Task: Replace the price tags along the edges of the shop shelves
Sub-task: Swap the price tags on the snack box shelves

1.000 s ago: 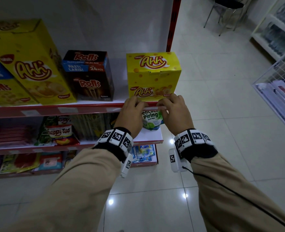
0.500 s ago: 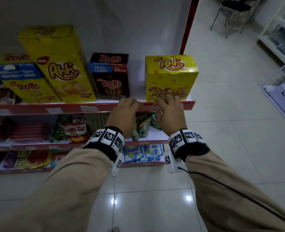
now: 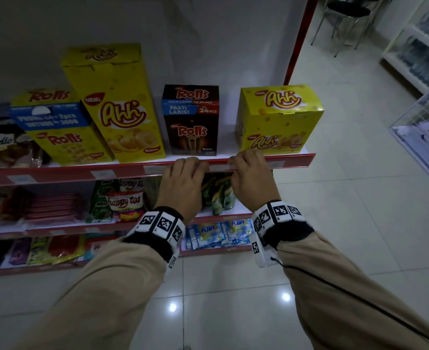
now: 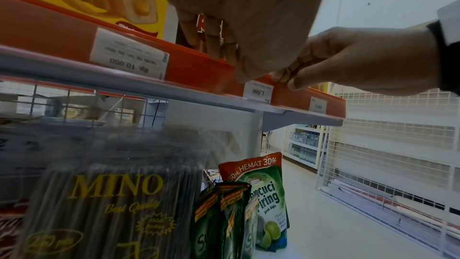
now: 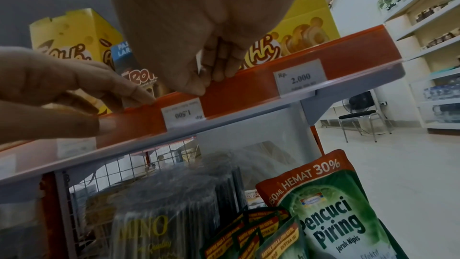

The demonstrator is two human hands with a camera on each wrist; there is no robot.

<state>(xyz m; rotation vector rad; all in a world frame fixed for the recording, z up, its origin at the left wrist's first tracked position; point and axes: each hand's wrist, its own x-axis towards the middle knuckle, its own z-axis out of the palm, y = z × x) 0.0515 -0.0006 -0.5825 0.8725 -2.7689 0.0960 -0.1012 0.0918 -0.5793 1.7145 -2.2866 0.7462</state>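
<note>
A red shelf edge strip (image 3: 296,161) runs along the top shelf and carries white price tags. My left hand (image 3: 183,180) and right hand (image 3: 252,178) both grip its top edge, fingers curled over the rim and thumbs on the front. Between them sits a price tag (image 3: 218,168); the wrist views show this tag (image 5: 183,112) (image 4: 258,92) reading 1.500 upside down. My left hand (image 4: 234,66) is just left of it and my right hand (image 5: 206,78) just right. Another tag reading 2.000 (image 5: 300,78) sits near the strip's right end.
A yellow Ahh box (image 3: 279,120) and a dark Rolls box (image 3: 190,120) stand right behind the strip. Green soap pouches (image 3: 218,195) and a Mino pack (image 4: 117,194) fill the shelf below. A white wire rack (image 3: 425,117) and a chair (image 3: 347,11) stand to the right across tiled floor.
Both hands have slid left along the strip, from under the yellow Ahh box to the gap beside the Rolls box, and moved apart, so the tag shows between them.
</note>
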